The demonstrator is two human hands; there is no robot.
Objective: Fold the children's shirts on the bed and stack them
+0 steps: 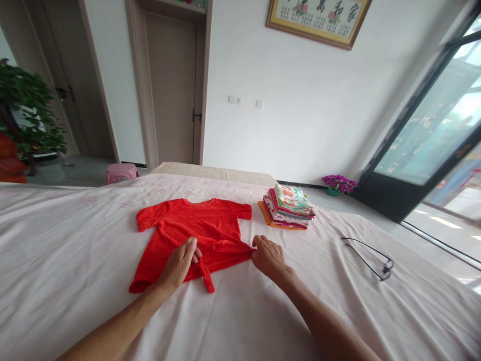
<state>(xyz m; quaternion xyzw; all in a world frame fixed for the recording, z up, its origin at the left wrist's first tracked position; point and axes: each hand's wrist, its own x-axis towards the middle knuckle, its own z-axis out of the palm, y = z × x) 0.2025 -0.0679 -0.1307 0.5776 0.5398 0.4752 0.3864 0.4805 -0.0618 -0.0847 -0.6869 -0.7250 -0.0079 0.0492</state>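
Observation:
A red short-sleeved shirt [203, 220] lies spread on the cloth-covered surface, its neckline away from me and both sleeves out to the sides. My left hand [182, 260] is closed over the lower middle of the shirt, thumb against fingers, gripping the red fabric. A narrow red strip hangs down from under that hand towards me. At the shirt's lower right corner, my right hand [268, 254] pinches the hem, and the fabric is drawn out into a point with creases running towards it.
A stack of folded clothes [287, 206] stands right of the shirt. Dark-framed glasses [385, 268] lie farther right on the pale patterned sheet [240, 321]. Beyond the edge are a pink stool [122, 173], purple flowers [339, 184] and a leafy plant [28, 110].

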